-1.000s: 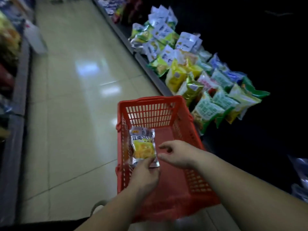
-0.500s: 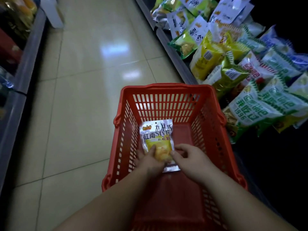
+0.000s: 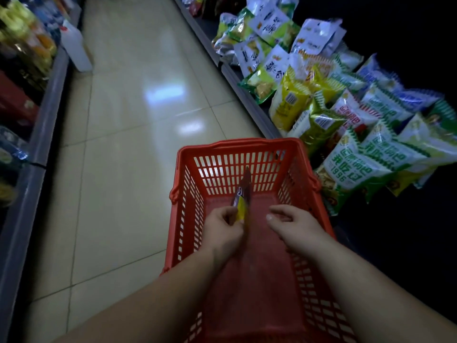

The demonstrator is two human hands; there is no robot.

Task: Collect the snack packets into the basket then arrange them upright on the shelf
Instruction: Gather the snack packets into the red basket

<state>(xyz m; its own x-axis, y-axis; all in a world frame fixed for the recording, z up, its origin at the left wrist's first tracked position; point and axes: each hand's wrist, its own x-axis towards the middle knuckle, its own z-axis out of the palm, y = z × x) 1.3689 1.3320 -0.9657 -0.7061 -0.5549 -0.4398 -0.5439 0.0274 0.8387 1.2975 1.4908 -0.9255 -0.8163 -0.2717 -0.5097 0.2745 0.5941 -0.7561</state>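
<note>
Small yellow and dark foil snack packet [image 3: 241,205] is hanging edge-on over the red slatted plastic basket [image 3: 237,144], above its floor. Half a second ago it was facing up, its "Style" print readable; now it is showing no legible print. Left hand [image 3: 222,227] is pinching its lower end, fingers [image 3: 228,217] grasping. Right hand [image 3: 294,225] has let go, fingers [image 3: 277,216] released and loosely curled beside it. Green and white snack bags [image 3: 346,167] are lying on the grey metal shelf [image 3: 247,95], the nearest one reading "1996". Pale tiled floor [image 3: 138,120] is lying to the left.
</note>
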